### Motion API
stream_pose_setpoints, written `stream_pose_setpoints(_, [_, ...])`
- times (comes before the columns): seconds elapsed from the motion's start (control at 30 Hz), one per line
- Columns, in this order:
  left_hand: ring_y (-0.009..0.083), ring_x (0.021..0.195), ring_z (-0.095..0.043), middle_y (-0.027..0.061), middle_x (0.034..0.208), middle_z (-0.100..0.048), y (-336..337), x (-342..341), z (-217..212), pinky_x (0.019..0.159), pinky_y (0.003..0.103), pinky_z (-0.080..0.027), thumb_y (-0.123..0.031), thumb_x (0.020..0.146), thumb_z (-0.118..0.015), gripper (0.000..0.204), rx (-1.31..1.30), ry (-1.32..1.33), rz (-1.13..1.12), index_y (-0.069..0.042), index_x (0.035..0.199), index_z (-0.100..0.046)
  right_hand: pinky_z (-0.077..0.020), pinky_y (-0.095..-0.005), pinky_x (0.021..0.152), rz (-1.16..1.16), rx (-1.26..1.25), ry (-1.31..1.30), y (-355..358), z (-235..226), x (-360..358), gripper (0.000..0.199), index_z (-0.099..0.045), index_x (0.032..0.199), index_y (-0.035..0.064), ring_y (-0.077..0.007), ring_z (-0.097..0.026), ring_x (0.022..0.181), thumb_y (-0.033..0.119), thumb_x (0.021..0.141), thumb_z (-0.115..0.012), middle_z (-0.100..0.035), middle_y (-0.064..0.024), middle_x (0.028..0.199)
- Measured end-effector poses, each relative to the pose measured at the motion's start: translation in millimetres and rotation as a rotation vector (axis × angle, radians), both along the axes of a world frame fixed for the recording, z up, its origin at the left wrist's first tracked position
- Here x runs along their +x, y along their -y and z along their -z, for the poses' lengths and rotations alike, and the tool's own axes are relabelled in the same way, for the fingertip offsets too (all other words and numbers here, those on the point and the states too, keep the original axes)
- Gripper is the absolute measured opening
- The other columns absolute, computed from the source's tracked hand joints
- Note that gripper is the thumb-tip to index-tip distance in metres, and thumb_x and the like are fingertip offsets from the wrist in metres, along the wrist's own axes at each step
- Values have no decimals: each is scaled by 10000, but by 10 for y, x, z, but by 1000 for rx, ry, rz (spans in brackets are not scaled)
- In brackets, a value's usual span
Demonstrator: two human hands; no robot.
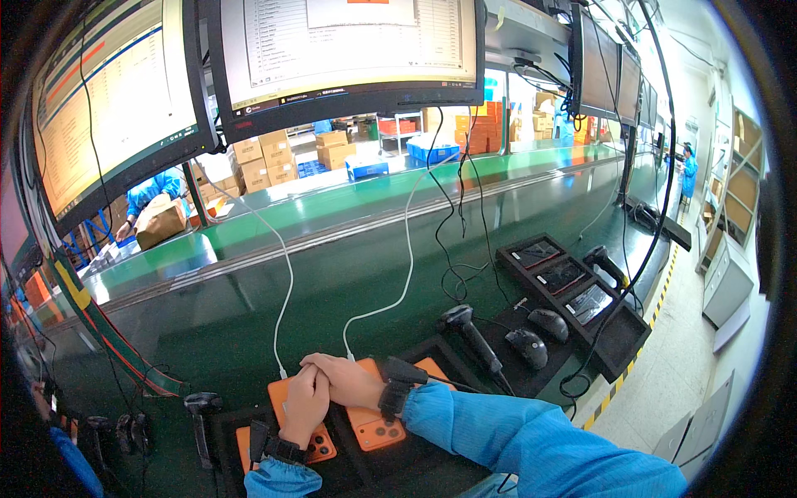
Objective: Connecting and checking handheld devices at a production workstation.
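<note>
My left hand [305, 405] and my right hand [353, 380] meet above several orange phones, my right fingers closed over the fingertips of my left. The left fingers are pressed together; anything inside them is hidden. Beneath the left wrist is one orange phone [322, 446], its camera lenses up, with a white cable [290, 286] at its far end. A second orange phone [378, 432] lies under my right hand, near another white cable [408, 257]. Parts of further orange phones [244, 444] show beside both wrists. They lie in a black tray [349, 465]. Both wrists carry black bands.
Right of my arms are a barcode scanner [471, 336], two mice [527, 347] and a black tray of dark phones [558, 278]. Another scanner [202, 415] stands left. Monitors [349, 50] hang above the green bench [224, 307]. A co-worker's blue sleeve [149, 192] shows beyond.
</note>
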State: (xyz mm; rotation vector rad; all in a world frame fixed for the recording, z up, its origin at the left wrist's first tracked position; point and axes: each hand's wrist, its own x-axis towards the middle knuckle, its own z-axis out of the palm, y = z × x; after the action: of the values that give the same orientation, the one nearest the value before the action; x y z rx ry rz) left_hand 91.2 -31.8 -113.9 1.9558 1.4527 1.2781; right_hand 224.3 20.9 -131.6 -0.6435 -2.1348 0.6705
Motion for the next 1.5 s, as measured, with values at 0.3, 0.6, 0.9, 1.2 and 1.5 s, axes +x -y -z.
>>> stream_pose_setpoints(0.3, [426,929,-648,233,990,-676,12,4,-36,771,451,-501,-147,1003,-497,243,9,-7,9,53,1031,-633,-522,-440,924,-1,8,-4,-1,0,-6,420,-521,1266,3,-399,-635,1104,63,866,-632,-644,-220,1172])
stream_pose_setpoints(0.6, [424,933,-647,232,997,-677,10,-1,-24,783,447,-501,-147,1004,-497,244,-18,5,9,56,1035,-631,-525,-440,917,-3,15,-7,-3,2,-5,410,-524,1263,4,-398,-642,1095,77,875,-634,-650,-221,1166])
stream_pose_setpoints(0.9, [422,930,-648,235,995,-674,19,12,-53,781,442,-502,-142,1005,-493,245,-8,-5,12,62,1034,-626,-523,-432,932,-10,-18,-9,-8,-2,-1,415,-526,1275,4,-386,-645,1109,88,883,-635,-655,-207,1187])
stream_pose_setpoints(1.2, [423,924,-650,238,991,-672,10,0,-35,774,436,-503,-137,1002,-502,238,11,0,18,64,1037,-625,-528,-434,913,-2,-10,4,-5,-18,-3,412,-528,1266,3,-386,-651,1092,85,878,-640,-658,-209,1169])
stream_pose_setpoints(1.5, [420,905,-651,233,975,-672,16,9,-31,754,437,-503,-148,1007,-496,243,9,9,15,58,1027,-623,-532,-431,900,3,5,-8,6,-16,-6,399,-537,1251,1,-386,-659,1071,77,874,-643,-662,-211,1154])
